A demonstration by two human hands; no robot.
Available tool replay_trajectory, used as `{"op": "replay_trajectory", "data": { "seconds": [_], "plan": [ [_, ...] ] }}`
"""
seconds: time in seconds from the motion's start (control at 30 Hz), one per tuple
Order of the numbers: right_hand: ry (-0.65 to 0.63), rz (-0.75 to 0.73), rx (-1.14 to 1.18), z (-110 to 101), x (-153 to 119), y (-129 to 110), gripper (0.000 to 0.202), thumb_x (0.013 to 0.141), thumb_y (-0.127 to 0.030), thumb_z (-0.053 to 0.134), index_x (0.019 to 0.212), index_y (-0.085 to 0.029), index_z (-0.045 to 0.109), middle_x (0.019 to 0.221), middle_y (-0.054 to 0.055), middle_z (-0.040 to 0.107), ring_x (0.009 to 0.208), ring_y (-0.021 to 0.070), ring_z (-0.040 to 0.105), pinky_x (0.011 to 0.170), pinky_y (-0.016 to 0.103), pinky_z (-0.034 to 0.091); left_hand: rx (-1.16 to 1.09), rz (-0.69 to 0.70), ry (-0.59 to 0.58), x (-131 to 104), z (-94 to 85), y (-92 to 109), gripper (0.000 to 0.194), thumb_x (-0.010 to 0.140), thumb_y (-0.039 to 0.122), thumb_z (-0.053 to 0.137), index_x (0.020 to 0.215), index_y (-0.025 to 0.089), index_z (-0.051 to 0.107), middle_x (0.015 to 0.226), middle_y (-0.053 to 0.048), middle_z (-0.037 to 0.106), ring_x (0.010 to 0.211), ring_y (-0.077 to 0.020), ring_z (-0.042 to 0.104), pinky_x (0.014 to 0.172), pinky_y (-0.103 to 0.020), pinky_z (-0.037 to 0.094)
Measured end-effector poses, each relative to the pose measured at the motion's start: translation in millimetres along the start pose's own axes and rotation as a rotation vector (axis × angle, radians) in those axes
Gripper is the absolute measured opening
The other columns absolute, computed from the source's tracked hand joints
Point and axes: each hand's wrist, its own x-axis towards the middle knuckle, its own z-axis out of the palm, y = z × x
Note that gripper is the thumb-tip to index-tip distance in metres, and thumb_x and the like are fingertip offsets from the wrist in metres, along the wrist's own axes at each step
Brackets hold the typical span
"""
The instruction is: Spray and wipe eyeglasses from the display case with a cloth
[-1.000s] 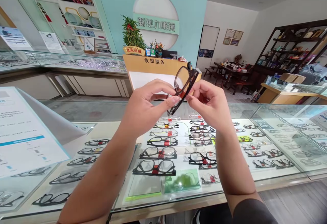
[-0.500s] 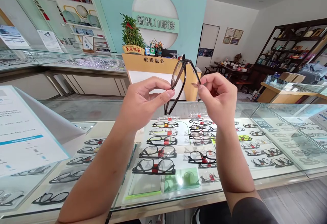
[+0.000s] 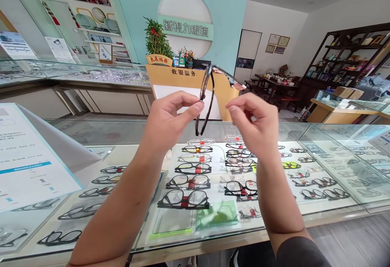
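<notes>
My left hand (image 3: 172,123) pinches the rim of a dark-framed pair of glasses (image 3: 211,100), held upright above the glass counter. One temple stretches to the right from the top of the frame, with a small tag (image 3: 238,86) on it. Just below that temple is my right hand (image 3: 254,123), its thumb and index finger pressed together and apart from the lenses. Nothing shows between those fingertips. Beneath both hands, rows of glasses (image 3: 192,167) with red labels lie inside the display case.
The glass counter (image 3: 137,242) spans the foreground. A white printed stand (image 3: 27,153) rises at the left. Beyond are a wooden cashier desk (image 3: 158,76) with a plant (image 3: 157,39), and dark shelves (image 3: 350,52) at the right.
My right hand has let go of the temple and moved slightly left and down. The glasses have turned in my left hand, and the tagged temple now points further right.
</notes>
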Motion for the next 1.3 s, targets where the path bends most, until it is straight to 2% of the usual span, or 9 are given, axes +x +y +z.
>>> {"op": "replay_trajectory", "data": {
  "seconds": [0.1,0.3,0.57,0.67,0.87,1.1,1.17,1.23,1.3],
  "plan": [
    [-0.150,0.056,0.008,6,-2,0,0.021,0.096,-0.019,0.066,0.075,-0.023,0.063,0.062,-0.005,0.052,0.057,0.0101,0.042,0.056,0.030,0.030,-0.007,0.009,-0.027,-2,3.2,2,0.025,0.085,0.048,0.091,0.091,0.026,0.082,0.095,-0.003,0.080,0.095,-0.0206,0.074,0.089,-0.036,0.060],
    [-0.131,0.097,0.055,9,0,2,0.023,0.082,-0.011,0.061,0.064,-0.022,0.052,0.063,-0.005,0.048,0.059,0.0102,0.036,0.056,0.030,0.027,-0.015,-0.007,-0.056,-3,5.6,4,0.023,0.085,0.047,0.091,0.091,0.026,0.082,0.096,-0.003,0.080,0.096,-0.0209,0.073,0.085,-0.035,0.060],
    [-0.201,0.181,0.152,11,3,7,0.011,0.090,-0.018,0.063,0.081,-0.023,0.064,0.067,-0.005,0.057,0.062,0.0122,0.047,0.060,0.030,0.035,0.031,0.021,-0.070,-4,6.5,5,0.026,0.087,0.049,0.089,0.093,0.024,0.082,0.097,-0.004,0.080,0.096,-0.0214,0.072,0.085,-0.035,0.062],
    [-0.224,0.241,0.160,16,2,8,0.022,0.095,-0.029,0.066,0.075,-0.024,0.057,0.066,-0.005,0.058,0.061,0.0124,0.046,0.060,0.031,0.034,0.052,0.068,-0.076,-5,9.2,5,0.022,0.089,0.045,0.088,0.093,0.024,0.082,0.097,-0.003,0.080,0.095,-0.0206,0.072,0.085,-0.035,0.062],
    [-0.117,0.309,0.154,19,6,16,0.028,0.090,-0.021,0.063,0.064,-0.024,0.053,0.067,-0.002,0.063,0.070,0.0145,0.056,0.066,0.031,0.040,0.034,0.096,0.030,-4,12.1,-2,0.016,0.089,0.039,0.088,0.092,0.025,0.081,0.094,-0.002,0.078,0.092,-0.0190,0.073,0.079,-0.032,0.061],
    [-0.127,0.437,0.191,18,10,22,0.032,0.088,-0.026,0.063,0.060,-0.025,0.050,0.060,-0.002,0.059,0.069,0.0155,0.059,0.061,0.030,0.039,-0.037,0.060,0.135,0,16.0,-16,0.020,0.089,0.044,0.088,0.094,0.025,0.081,0.094,-0.002,0.078,0.086,-0.0167,0.072,0.077,-0.031,0.059],
    [-0.109,0.427,0.180,18,10,25,0.023,0.087,-0.026,0.064,0.067,-0.025,0.053,0.064,-0.003,0.060,0.065,0.0141,0.055,0.060,0.030,0.039,-0.032,0.047,0.114,1,16.8,-17,0.022,0.089,0.045,0.087,0.093,0.025,0.080,0.093,-0.002,0.078,0.085,-0.0168,0.072,0.078,-0.031,0.059],
    [-0.061,0.389,0.123,18,10,30,0.006,0.085,-0.026,0.066,0.087,-0.025,0.060,0.071,-0.004,0.062,0.063,0.0137,0.053,0.062,0.031,0.041,-0.023,0.031,0.078,1,17.1,-16,0.022,0.089,0.044,0.087,0.092,0.024,0.079,0.092,-0.002,0.077,0.086,-0.0172,0.072,0.077,-0.031,0.058],
    [-0.023,0.342,0.021,17,10,33,0.031,0.085,-0.025,0.068,0.114,-0.027,0.060,0.078,-0.005,0.064,0.064,0.0148,0.054,0.064,0.033,0.044,-0.004,0.021,0.052,1,16.7,-13,0.021,0.089,0.042,0.087,0.091,0.023,0.079,0.091,-0.002,0.077,0.086,-0.0177,0.072,0.075,-0.031,0.057]
  ]
}}
